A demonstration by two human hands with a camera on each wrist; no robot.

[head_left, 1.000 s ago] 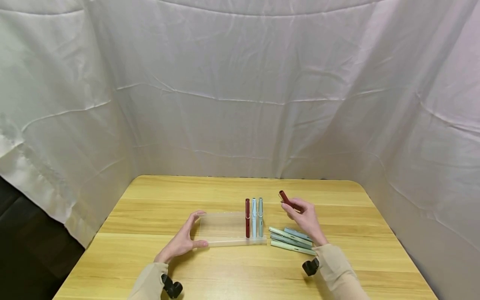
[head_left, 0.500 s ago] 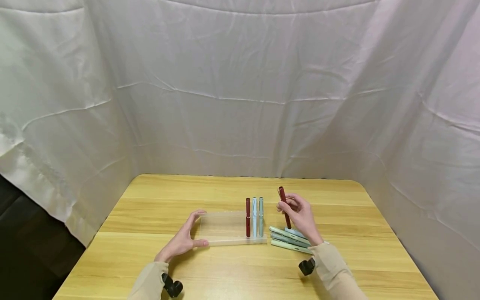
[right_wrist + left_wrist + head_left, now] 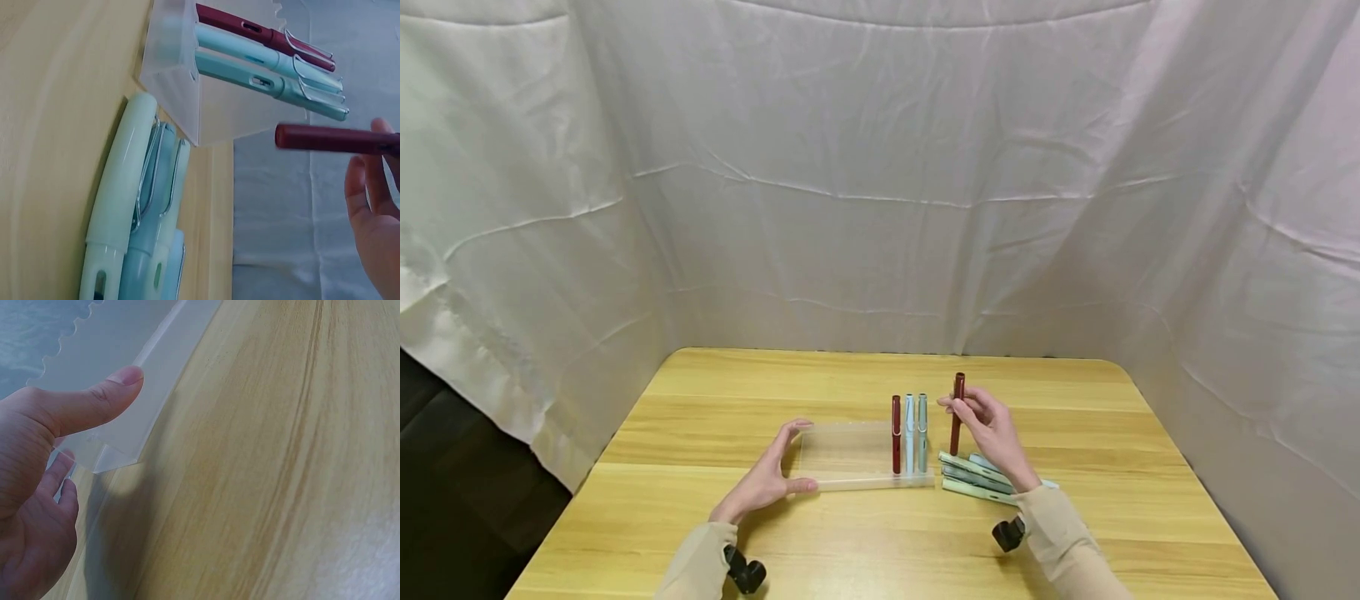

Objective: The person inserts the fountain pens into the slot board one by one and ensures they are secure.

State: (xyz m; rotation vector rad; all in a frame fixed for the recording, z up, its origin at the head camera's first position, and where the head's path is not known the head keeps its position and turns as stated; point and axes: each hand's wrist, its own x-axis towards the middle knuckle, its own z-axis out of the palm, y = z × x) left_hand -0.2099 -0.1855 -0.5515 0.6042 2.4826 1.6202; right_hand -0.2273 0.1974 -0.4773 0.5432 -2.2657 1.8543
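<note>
My left hand (image 3: 767, 477) grips the left end of a frosted clear pen stand (image 3: 850, 450), its thumb on the front edge and its fingers behind. In the left wrist view the stand's notched back edge shows above the thumb. At the stand's right end a dark red pen (image 3: 896, 433), a light blue pen (image 3: 910, 435) and a grey-green pen (image 3: 922, 433) lie side by side, clips up. To the right of them, my right hand (image 3: 996, 429) pinches a second dark red pen (image 3: 325, 139), held nearly upright and apart from the stand.
Several pale green and blue pens (image 3: 973, 479) lie in a heap on the wooden table (image 3: 865, 550), right of the stand and below my right hand. A pale curtain (image 3: 880, 208) hangs along the back and sides of the table.
My right hand has turned the dark red pen from slanted to nearly upright and moved slightly left toward the stand. My left hand keeps its place on the stand.
</note>
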